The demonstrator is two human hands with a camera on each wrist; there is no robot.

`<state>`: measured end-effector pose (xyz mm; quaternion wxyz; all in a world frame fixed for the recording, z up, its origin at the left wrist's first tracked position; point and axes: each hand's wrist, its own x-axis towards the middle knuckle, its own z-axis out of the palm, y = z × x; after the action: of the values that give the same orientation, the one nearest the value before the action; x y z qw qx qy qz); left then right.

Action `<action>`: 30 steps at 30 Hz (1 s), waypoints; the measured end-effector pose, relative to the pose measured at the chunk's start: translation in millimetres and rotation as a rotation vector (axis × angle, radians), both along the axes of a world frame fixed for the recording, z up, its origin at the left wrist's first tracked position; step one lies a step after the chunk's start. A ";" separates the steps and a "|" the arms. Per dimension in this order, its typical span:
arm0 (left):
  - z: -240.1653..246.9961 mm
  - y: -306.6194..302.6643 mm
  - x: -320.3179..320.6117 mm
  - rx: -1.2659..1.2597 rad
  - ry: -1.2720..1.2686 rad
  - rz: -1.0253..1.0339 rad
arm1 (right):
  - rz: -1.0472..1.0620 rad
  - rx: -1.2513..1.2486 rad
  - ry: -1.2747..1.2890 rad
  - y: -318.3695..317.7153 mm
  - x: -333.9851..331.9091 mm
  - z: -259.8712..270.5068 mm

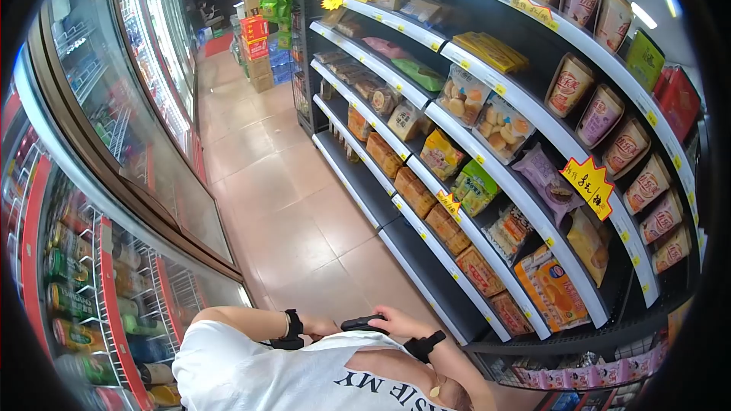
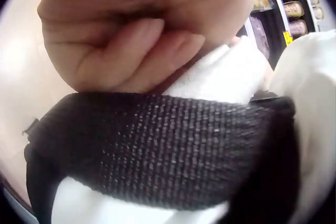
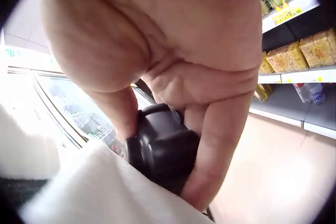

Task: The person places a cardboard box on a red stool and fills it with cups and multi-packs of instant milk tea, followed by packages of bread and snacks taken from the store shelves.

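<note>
In the head view both hands are low in front of the white shirt (image 1: 259, 369). My right hand (image 1: 400, 321) grips a smooth, rounded black object (image 1: 361, 323). The right wrist view shows the thumb on one side of the black object (image 3: 163, 142) and fingers round the other; its exact kind does not show. My left hand (image 1: 320, 326) is just left of it, close to the shirt. In the left wrist view, two fingers (image 2: 131, 50) curl in against the palm, holding nothing visible; the rest of that hand's fingers are hidden. White cloth (image 2: 215, 74) lies close by.
A shelf rack (image 1: 426, 103) with packaged bread, snacks and cups runs along the right. Glass-door coolers (image 1: 145, 129) stand on the left, with bottles and cans in an open rack (image 1: 99, 289) nearer. Between them runs a tiled aisle (image 1: 266, 183), stacked boxes (image 1: 255, 42) farther along.
</note>
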<state>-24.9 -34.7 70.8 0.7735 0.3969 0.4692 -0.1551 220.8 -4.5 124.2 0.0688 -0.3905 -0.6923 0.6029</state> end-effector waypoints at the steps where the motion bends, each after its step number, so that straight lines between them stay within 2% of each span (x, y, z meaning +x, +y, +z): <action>1: -7.6 1.4 1.4 0.146 0.003 -0.066 | 0.003 0.000 -0.003 1.7 2.9 4.5; 2: -16.0 2.1 2.0 0.292 0.007 -0.131 | 0.024 -0.008 -0.005 2.3 4.8 9.2; 4: -21.4 1.7 2.7 0.352 -0.029 -0.096 | 0.047 -0.021 -0.006 3.4 3.9 17.2; 6: -20.3 9.2 4.2 0.716 -0.017 -0.413 | 0.044 -0.093 0.010 2.3 1.7 22.3; 7: -16.0 11.5 5.4 0.717 -0.022 -0.420 | 0.036 -0.092 0.008 1.2 2.5 22.5; 10: -1.2 11.9 7.7 0.635 -0.231 -0.253 | 0.020 -0.096 0.018 -0.6 4.4 25.9; 12: -20.7 12.0 6.1 0.605 -0.268 -0.227 | -0.001 -0.131 0.011 -2.0 7.4 30.7; 14: -25.8 15.4 5.8 0.517 -0.427 -0.175 | -0.008 -0.140 0.014 -2.4 10.2 31.5; 18: -21.1 26.2 19.3 0.456 -0.433 -0.293 | -0.002 -0.203 0.017 -4.4 13.8 26.3; 20: 6.9 29.7 26.4 0.656 -0.162 -0.517 | -0.005 -0.198 0.017 -5.2 13.6 31.0; 22: -21.7 29.9 22.5 0.657 -0.218 -0.503 | -0.008 -0.189 0.015 -4.4 15.4 32.6; 23: -36.1 28.5 19.4 0.584 -0.303 -0.430 | -0.014 -0.182 0.027 -5.2 17.0 31.8; 25: -42.4 28.9 15.2 0.508 -0.387 -0.356 | -0.021 -0.177 0.039 -5.7 20.8 33.0; 27: -43.6 30.5 13.3 0.312 -0.424 -0.287 | -0.063 -0.294 0.058 -5.2 24.7 37.4; 30: -35.6 30.8 15.6 0.441 -0.453 -0.330 | -0.049 -0.254 0.028 -5.0 26.2 31.0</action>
<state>-9.4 -3.9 35.2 0.7181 0.6491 0.2375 -0.0811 247.0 -9.4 155.2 0.0432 -0.4046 -0.5994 0.6893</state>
